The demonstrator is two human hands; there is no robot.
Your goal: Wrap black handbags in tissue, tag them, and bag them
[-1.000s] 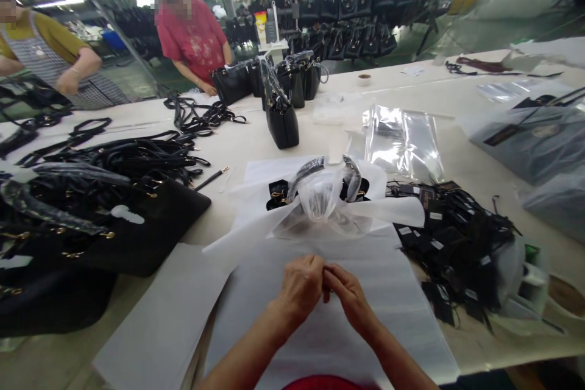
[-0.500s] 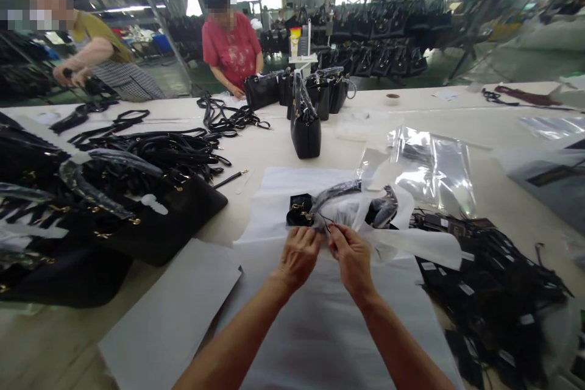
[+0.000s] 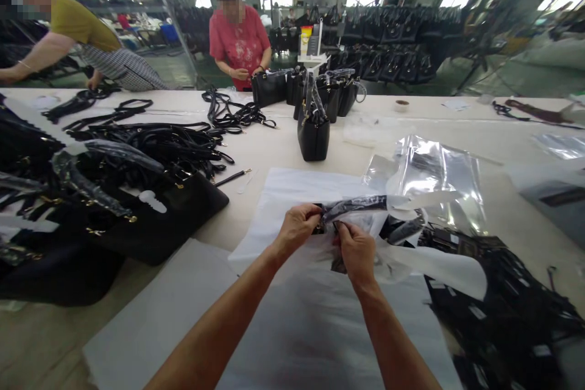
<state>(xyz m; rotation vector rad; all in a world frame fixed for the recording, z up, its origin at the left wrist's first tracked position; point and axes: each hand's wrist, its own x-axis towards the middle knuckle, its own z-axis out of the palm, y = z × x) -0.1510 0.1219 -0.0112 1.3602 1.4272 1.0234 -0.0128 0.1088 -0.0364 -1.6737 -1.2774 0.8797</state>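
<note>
At the table's near edge, my left hand point(image 3: 298, 228) and right hand point(image 3: 358, 251) pinch the wrapped handle point(image 3: 361, 203) of the black bag point(image 3: 340, 259) lying on white sheets point(image 3: 292, 192). Wrapping appears partly done; the bag body remains exposed.

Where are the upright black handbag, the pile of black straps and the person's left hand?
upright black handbag point(image 3: 313, 137), head view, front panel.
pile of black straps point(image 3: 159, 143), head view, middle of the heap.
left hand point(image 3: 297, 228), head view, back of the hand.
</note>
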